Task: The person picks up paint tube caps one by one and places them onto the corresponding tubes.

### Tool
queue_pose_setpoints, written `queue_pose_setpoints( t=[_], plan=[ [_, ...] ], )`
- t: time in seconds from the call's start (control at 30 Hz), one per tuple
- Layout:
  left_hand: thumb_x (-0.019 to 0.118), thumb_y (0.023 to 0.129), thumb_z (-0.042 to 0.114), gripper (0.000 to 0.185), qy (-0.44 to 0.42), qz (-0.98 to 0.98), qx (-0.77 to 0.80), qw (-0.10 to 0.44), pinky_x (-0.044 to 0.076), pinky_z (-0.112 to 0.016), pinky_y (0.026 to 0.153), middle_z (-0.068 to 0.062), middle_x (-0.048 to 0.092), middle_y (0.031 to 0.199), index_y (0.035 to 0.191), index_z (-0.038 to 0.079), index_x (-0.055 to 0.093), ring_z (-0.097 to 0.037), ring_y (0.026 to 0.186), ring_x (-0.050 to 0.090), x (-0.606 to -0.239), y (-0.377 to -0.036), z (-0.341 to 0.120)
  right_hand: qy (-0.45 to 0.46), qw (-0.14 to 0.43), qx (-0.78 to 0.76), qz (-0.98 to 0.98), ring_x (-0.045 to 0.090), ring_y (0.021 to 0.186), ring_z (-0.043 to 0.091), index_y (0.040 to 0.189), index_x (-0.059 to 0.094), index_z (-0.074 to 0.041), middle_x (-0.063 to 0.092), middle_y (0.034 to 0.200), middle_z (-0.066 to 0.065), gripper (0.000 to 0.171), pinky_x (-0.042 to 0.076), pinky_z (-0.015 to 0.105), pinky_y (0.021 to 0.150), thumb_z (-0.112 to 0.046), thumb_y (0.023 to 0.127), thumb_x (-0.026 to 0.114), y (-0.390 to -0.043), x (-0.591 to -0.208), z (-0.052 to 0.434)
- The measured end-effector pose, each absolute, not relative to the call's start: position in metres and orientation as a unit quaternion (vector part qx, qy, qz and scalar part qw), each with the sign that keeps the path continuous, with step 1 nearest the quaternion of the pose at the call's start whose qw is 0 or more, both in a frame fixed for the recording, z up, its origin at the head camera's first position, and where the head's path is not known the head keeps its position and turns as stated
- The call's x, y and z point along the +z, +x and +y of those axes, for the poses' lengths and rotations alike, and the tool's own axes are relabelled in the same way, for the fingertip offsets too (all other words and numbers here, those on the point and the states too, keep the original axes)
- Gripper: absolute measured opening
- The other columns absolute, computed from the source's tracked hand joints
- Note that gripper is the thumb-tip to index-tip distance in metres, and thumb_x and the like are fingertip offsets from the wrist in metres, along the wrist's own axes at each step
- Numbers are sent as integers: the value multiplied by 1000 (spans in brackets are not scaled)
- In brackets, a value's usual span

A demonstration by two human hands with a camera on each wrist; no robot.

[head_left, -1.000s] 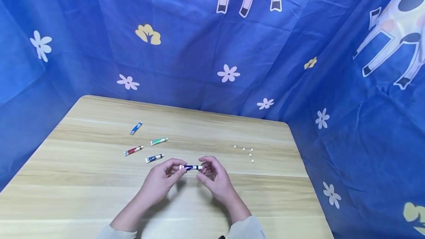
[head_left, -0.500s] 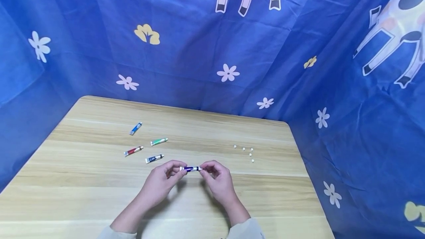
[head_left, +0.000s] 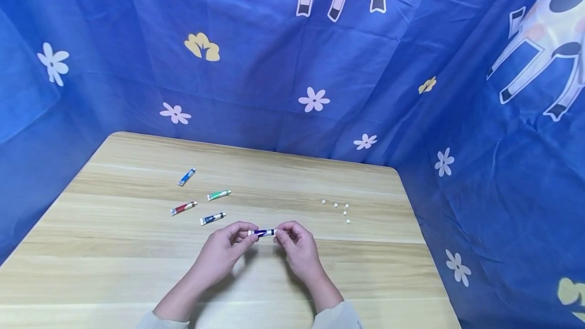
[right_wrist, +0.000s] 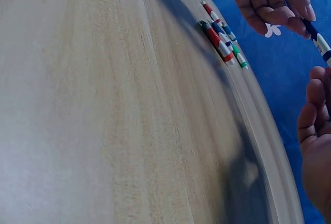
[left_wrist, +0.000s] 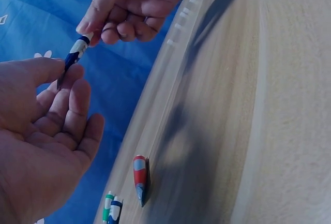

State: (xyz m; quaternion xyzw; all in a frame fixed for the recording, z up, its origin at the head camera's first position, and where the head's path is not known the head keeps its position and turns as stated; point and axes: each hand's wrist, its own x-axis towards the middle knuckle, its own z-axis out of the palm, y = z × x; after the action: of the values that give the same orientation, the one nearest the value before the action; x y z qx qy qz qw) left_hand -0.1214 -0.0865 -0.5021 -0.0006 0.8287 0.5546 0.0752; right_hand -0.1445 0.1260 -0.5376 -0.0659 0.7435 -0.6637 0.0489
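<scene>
Both hands hold one small purple-blue paint tube level above the table. My left hand pinches its flat tail end between thumb and index finger. At the other end, the thumb and fingers of my right hand pinch the white cap, which they mostly cover in the head view. The left wrist view shows the tube's white and dark label between the two hands. Left of the hands lie a dark blue tube, a red tube, a green tube and a bright blue tube.
Several tiny white caps are scattered on the wooden table to the right of the hands. Behind the table's far edge and along its sides hangs a blue patterned cloth.
The right hand has closed its thumb and fingers onto the cap end, which stood just clear of the thumb a second ago. The left hand keeps its pinch, almost unmoved.
</scene>
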Motion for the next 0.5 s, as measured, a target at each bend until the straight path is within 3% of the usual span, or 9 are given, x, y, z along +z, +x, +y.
queue_pose_setpoints(
  t=[0.23,0.5],
  plan=[
    [79,100,26,25,3,833,549,72,52,-25,82,-3,81,102,123,18,77,-11,94,72,-503,-121,-87,-79,79,-647,754,68,83,12,112,61,2,72,96,25,20,61,25,80,-17,114,55,-142,-540,122],
    [83,96,28,26,11,845,531,66,50,-26,81,7,79,93,121,19,80,-8,93,72,-505,-120,-87,-112,57,-583,803,68,83,37,105,61,-7,73,90,19,26,61,32,79,-26,117,48,-140,-538,122]
  ],
)
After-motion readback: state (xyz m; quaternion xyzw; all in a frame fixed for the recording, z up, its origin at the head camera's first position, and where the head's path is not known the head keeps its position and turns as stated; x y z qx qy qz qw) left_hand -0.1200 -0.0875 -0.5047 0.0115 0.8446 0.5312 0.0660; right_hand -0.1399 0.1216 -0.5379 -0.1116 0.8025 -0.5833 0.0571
